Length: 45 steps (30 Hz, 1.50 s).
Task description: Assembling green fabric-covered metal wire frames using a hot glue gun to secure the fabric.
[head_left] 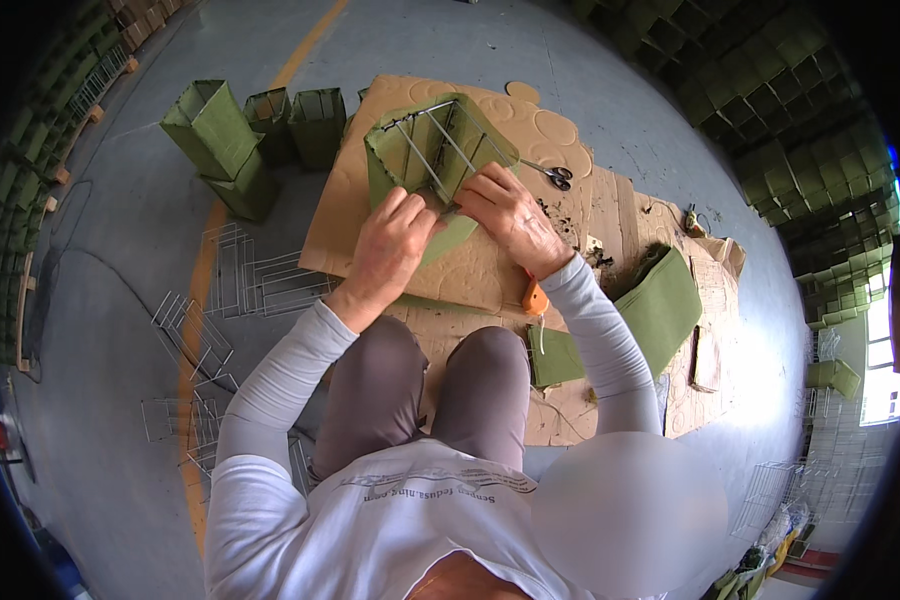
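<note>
In front of my knees, a green fabric bin [446,242] lies tilted on a cardboard sheet, its open top facing up. A wire frame [419,143] shows inside the bin, with metal rods crossing the opening. The fingers of my left hand [392,243] are closed on the bin's near rim. Just to the right, my right hand [510,217] pinches the same rim near its corner. Something small and dark shows between the fingertips, too small to name. An orange-handled tool [535,297] lies below my right wrist.
Black-handled scissors [559,178] lie on the cardboard [335,230] beyond my right hand. Folded green fabric [667,308] rests at the right. Finished-looking green bins [210,130] stand on the floor at the far left, wire frames [260,280] nearer. Stacked green bins [760,100] line the right side.
</note>
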### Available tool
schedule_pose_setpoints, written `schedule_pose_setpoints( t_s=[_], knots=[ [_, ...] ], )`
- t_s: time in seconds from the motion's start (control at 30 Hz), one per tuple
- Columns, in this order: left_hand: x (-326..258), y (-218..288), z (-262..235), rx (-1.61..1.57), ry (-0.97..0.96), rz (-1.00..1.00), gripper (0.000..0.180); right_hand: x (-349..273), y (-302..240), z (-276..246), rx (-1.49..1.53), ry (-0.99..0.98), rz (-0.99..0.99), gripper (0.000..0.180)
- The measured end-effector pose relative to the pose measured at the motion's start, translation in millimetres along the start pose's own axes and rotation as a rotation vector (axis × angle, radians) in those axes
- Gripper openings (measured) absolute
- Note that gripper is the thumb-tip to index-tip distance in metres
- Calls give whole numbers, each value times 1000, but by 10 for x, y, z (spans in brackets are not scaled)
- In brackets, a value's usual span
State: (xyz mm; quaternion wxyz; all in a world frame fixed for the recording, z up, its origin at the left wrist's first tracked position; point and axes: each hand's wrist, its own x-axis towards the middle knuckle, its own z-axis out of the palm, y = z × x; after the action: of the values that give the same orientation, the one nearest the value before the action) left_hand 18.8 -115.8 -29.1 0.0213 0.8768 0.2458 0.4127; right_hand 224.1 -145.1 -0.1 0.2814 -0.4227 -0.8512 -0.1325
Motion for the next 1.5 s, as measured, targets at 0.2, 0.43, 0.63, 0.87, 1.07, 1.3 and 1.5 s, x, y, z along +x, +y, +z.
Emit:
schedule_pose_setpoints(
  t_s=[0.2, 0.43, 0.63, 0.87, 1.07, 1.3, 1.5],
  knots=[
    [201, 319, 289, 6, -5, -116, 9, 120, 429, -290, -99, -216, -284, 22],
    [-116, -32, 142, -46, 359, 55, 27, -259, 164, -448, -130, 21, 46, 42],
    [-45, -346, 80, 85, 264, 330, 26, -301, -350, 131, -196, 265, 150, 33],
    [256, -407, 178, -12, 89, 376, 27, -182, -366, 207, -169, 132, 259, 21],
    [621, -324, 222, -255, -270, 348, 9, -141, 52, -116, -111, -62, 28, 13],
    [613, -216, 179, -429, -439, -57, 13, -168, 104, -171, 93, -98, 65, 12],
    [501, -24, -119, -260, 104, 84, 17, -305, -146, -233, 42, 227, 293, 27]
  ],
)
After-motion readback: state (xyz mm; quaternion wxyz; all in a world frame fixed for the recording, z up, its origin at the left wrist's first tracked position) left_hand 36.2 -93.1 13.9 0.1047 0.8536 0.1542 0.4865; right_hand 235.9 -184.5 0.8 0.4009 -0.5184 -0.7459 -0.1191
